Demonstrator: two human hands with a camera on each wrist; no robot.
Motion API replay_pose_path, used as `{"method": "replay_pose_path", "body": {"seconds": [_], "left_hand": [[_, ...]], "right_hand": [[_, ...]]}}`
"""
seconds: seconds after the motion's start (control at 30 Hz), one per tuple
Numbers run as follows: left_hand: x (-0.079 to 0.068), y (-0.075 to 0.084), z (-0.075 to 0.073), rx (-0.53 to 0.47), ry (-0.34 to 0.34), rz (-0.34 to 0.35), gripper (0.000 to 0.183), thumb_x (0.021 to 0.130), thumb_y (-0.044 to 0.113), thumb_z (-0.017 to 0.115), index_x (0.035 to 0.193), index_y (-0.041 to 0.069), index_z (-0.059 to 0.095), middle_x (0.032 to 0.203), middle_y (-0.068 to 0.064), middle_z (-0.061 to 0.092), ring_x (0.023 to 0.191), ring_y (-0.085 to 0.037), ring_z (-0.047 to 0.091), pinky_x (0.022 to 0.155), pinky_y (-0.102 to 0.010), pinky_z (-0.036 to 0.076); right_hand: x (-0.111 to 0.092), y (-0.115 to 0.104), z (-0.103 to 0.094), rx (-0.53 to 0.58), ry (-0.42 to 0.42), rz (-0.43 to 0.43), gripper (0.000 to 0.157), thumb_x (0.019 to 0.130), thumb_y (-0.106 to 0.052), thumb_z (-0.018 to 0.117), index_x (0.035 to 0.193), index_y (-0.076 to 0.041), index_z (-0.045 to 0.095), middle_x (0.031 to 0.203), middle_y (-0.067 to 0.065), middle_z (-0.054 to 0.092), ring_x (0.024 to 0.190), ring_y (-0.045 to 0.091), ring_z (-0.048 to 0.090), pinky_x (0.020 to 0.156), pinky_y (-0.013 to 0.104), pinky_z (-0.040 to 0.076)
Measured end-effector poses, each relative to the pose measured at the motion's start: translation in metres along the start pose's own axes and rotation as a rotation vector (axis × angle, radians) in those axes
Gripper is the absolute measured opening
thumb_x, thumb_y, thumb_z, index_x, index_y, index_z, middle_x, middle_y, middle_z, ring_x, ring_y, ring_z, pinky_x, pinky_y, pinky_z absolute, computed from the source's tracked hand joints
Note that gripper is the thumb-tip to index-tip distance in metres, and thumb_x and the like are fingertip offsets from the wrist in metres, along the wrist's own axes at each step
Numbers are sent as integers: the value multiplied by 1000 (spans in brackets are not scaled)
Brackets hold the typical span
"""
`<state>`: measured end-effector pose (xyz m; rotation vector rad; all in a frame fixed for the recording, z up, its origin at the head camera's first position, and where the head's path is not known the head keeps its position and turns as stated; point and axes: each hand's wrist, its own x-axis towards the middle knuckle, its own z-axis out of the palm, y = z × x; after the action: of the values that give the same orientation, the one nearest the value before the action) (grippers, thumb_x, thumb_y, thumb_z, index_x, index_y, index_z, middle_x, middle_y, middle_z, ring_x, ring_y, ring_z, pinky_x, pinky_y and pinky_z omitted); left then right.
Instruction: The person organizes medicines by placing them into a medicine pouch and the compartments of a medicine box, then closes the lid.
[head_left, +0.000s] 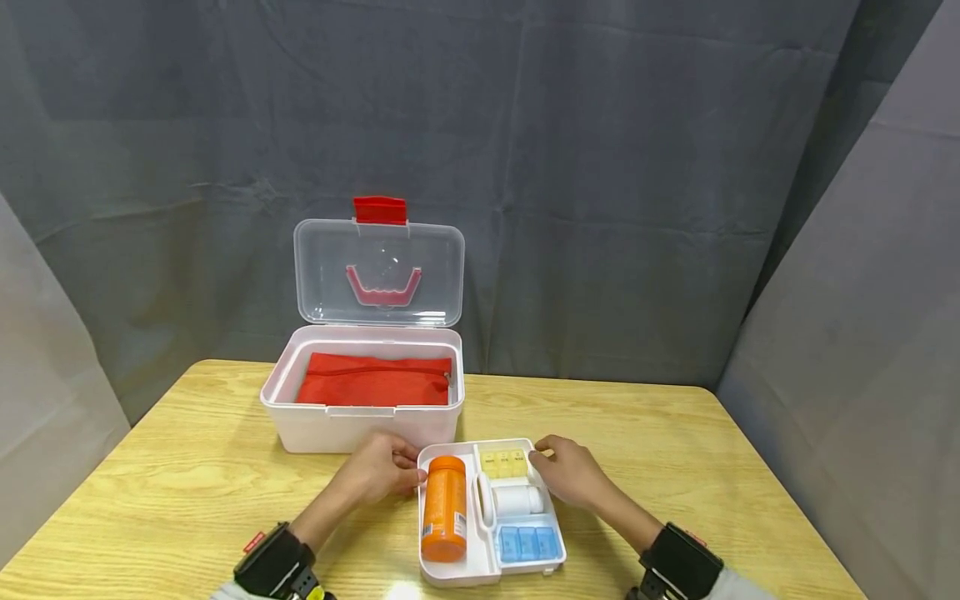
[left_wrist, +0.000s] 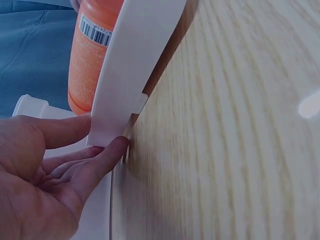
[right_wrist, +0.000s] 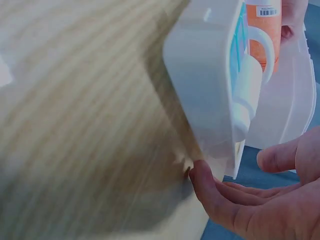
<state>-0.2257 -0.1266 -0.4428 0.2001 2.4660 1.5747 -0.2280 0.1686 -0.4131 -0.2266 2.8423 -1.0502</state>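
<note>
A white divided tray (head_left: pixel 480 569) with a middle handle stands in front of a clear-lidded box (head_left: pixel 360 425). In it are an orange bottle (head_left: pixel 445 512), a small white bottle (head_left: pixel 517 501), a yellow pill organizer (head_left: pixel 503 463) and a blue pill organizer (head_left: pixel 528 543). My left hand (head_left: pixel 382 472) pinches the tray's far left corner, thumb on the rim and fingers low on its side. Around the far right corner is my right hand (head_left: pixel 572 473). In the right wrist view its fingers (right_wrist: pixel 220 197) reach the tray's low edge, while the thumb looks apart from it.
The box's transparent lid (head_left: pixel 378 279) stands raised, with a red latch (head_left: pixel 380 210) and a pink-red handle (head_left: pixel 384 289). A red zip pouch (head_left: pixel 375 380) lies inside the box. Grey cloth (head_left: pixel 600 192) hangs behind the wooden table (head_left: pixel 675 467).
</note>
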Motion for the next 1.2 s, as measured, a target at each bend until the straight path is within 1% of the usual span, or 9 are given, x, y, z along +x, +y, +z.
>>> {"method": "replay_pose_path", "body": {"seconds": [0.27,0.47,0.57,0.67,0.77,0.87,0.93,1.07,1.2], "left_hand": [[-4,1,0,38,-3,63,23,85,-1,76,105,-11,71,90,-15,75,76,-21,71,67,-37,61],[-8,4,1,41,-21,123,17,89,-3,70,103,-12,70,88,-16,74,74,-21,70,65,-38,61],[-9,10,1,101,-29,139,11,91,-1,65,94,-9,71,78,-12,71,66,-18,66,59,-34,58],[-9,23,-2,245,-7,165,13,92,3,65,82,-3,70,67,-5,64,60,-13,57,55,-26,49],[-5,38,-6,415,35,163,20,92,9,68,73,4,67,62,1,53,58,-12,48,54,-24,38],[0,57,-6,528,59,169,18,92,12,71,74,7,68,63,2,51,59,-13,47,54,-25,38],[2,70,-3,562,54,182,15,92,11,71,78,6,71,63,2,54,57,-14,49,52,-25,40],[0,92,8,607,37,280,8,90,10,71,87,3,74,71,-4,67,62,-17,58,56,-29,49],[-5,104,25,616,-9,328,19,89,12,74,100,-2,73,88,-11,75,74,-19,66,66,-31,56]], "right_hand": [[-6,5,5,48,3,24,32,99,-11,54,121,8,67,104,15,72,79,19,62,65,32,49],[-8,7,6,28,22,7,30,92,-4,55,116,6,70,109,18,74,96,24,68,80,41,56],[-8,9,7,24,26,4,30,91,-3,56,115,6,70,108,19,74,100,28,70,83,45,58],[-8,10,8,18,36,-5,29,90,-3,56,114,5,71,106,19,75,102,30,71,84,46,58],[-8,10,9,9,45,-12,28,90,-3,56,112,6,71,106,19,75,102,31,71,85,47,58],[-9,10,8,4,47,-10,28,91,-3,55,112,6,71,105,19,75,99,30,71,82,45,58],[-9,10,7,2,49,-8,28,91,-3,55,112,7,71,105,19,75,97,28,71,79,43,58],[-8,11,7,20,46,6,29,91,-4,55,112,7,70,99,15,74,85,22,69,70,36,56],[-7,11,10,34,39,21,28,92,-5,54,112,7,70,92,10,72,72,16,62,60,29,50]]}}
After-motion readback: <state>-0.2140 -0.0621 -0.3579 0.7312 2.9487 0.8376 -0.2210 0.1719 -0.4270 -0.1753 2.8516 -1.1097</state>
